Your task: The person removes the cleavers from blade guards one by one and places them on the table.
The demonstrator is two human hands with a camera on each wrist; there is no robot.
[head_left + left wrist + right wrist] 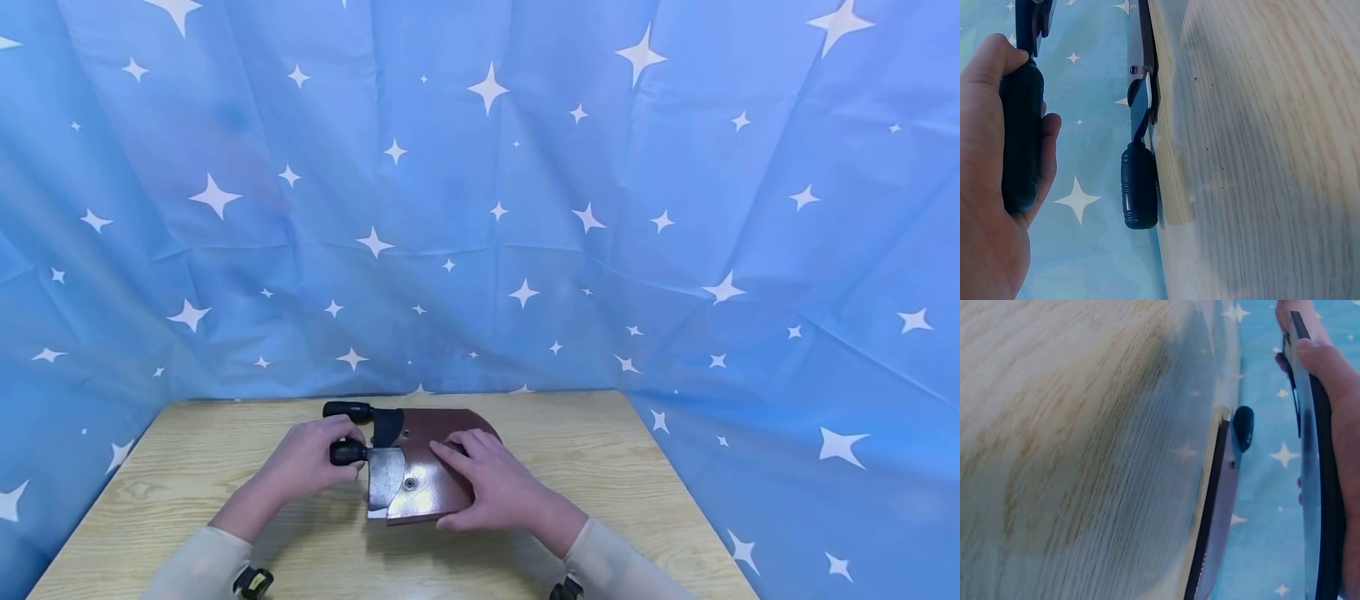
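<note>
A broad cleaver with a black handle (347, 452) sits in a shiny brown leather sheath (427, 496), held a little above the table. Its strap is fastened with a metal snap, and a sliver of blade shows at the lower left corner. My left hand (309, 460) grips the handle, seen close in the left wrist view. On the other end, my right hand (498, 487) holds the sheath between thumb and fingers. Behind it lies a second, similar cleaver, its brown sheath (453, 419) partly hidden and its black handle (1139, 187) pointing left.
The light wooden table (600, 467) reaches back to a blue curtain (450, 183) with white stars, which also hangs along both sides. The second cleaver lies near the table's back edge.
</note>
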